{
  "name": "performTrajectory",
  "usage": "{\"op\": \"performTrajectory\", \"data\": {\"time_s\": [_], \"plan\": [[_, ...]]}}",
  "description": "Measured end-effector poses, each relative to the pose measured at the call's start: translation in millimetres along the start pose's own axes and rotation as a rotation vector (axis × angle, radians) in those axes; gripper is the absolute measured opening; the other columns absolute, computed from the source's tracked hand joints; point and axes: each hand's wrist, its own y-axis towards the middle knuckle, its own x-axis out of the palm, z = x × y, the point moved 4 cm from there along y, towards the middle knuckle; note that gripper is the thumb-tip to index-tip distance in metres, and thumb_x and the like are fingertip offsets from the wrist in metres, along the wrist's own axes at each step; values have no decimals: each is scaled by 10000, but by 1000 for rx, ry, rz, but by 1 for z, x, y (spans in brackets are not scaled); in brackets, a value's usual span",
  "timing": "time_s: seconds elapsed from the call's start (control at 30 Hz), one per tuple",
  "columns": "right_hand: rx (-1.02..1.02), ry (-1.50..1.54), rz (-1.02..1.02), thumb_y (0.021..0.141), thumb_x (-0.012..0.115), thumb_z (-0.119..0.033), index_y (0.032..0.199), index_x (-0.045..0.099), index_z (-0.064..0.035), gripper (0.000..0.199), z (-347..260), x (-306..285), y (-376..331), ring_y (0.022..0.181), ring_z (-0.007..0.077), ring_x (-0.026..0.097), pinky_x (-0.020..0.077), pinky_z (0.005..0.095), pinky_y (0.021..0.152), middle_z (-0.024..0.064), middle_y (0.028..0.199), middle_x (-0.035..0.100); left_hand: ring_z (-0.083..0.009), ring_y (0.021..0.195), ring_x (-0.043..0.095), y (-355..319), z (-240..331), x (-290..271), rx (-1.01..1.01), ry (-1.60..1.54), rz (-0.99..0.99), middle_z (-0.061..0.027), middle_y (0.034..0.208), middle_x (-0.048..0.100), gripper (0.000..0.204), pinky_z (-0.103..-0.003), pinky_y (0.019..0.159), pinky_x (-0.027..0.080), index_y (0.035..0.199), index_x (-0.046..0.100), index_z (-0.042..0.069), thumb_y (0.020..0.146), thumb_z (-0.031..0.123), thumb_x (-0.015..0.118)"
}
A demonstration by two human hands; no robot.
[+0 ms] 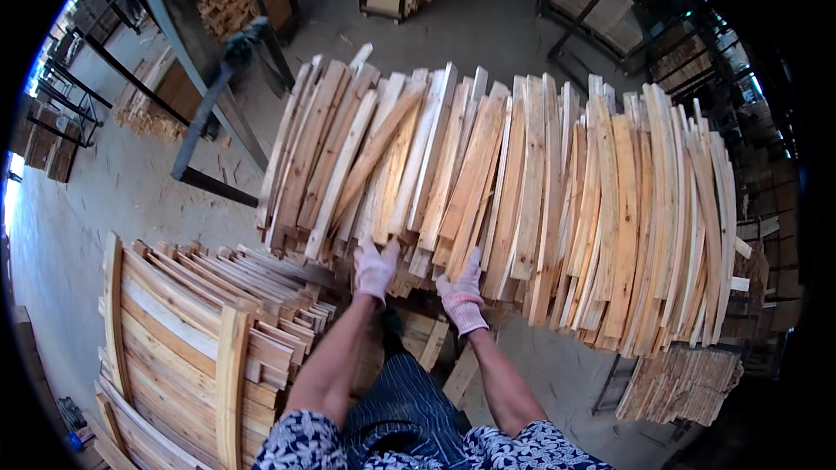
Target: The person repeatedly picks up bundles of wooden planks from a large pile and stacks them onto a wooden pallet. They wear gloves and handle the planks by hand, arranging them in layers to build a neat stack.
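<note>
Gloved hands (418,283) under rough slats (514,200)

can't see either gloved hand's fingertips, left hand (375,266) and right hand (461,293) both tucked under the slat stack (505,191)

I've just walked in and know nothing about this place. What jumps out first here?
The wide fan of pale and orange-brown wooden slats fills the middle, piled high and leaning. Both hands in white work gloves, left hand and right hand, press against its near ends. At lower left sits a wooden frame stacked with more slats, and metal racks of timber stand at the far edge of the grey floor.
</note>
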Motion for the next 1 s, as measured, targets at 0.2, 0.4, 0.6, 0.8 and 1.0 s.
{"op": "performTrajectory", "data": {"time_s": [0.2, 0.4, 0.6, 0.8, 1.0], "plan": [[291, -68, -73, 762, 711, -336, 1546, 145, -209, 976, -31, 15, 47, 1275, 483, 427, 435, 497, 1022, 322, 1457, 302, -548, 1367, 266, 56, 44, 29, -152, 3, -106, -409, 1481, 198, 1026, -553, 1104, 296, 1544, 172, 80, 829, 741, 494], [358, -43, -73, 834, 625, -560, 1524, 237, -216, 863, -48, 12, 86, 1302, 516, 334, 309, 539, 1087, 291, 1459, 260, -565, 1348, 308, 46, 52, 58, -230, -126, 65, -430, 1502, 88, 994, -497, 1111, 331, 1537, 139, 40, 853, 610, 582], [495, -173, -169, 792, 583, -641, 1530, 223, -136, 964, -74, 16, 95, 1333, 561, 307, 333, 554, 1080, 316, 1517, 233, -491, 1342, 353, 51, 48, 38, -269, -198, -100, -353, 1495, 226, 1182, -484, 1091, 366, 1526, 176, 17, 693, 659, 716], [483, 289, -213, 754, 636, -730, 1505, 182, 53, 1177, -36, 14, 112, 1405, 428, 296, 260, 454, 1147, 328, 1509, 268, -138, 663, 576, 57, 48, 4, -141, -266, -375, -111, 950, 618, 846, -301, 507, 448, 1295, 497, -5, 769, 624, 707], [467, 501, -244, 776, 649, -715, 1484, 120, 126, 1220, -24, 16, 120, 1377, 352, 348, 273, 339, 1141, 268, 1487, 327, -169, 721, 569, 71, 49, -4, 0, -99, -561, -135, 992, 598, 891, -317, 606, 480, 1326, 448, -7, 822, 717, 563]]}}
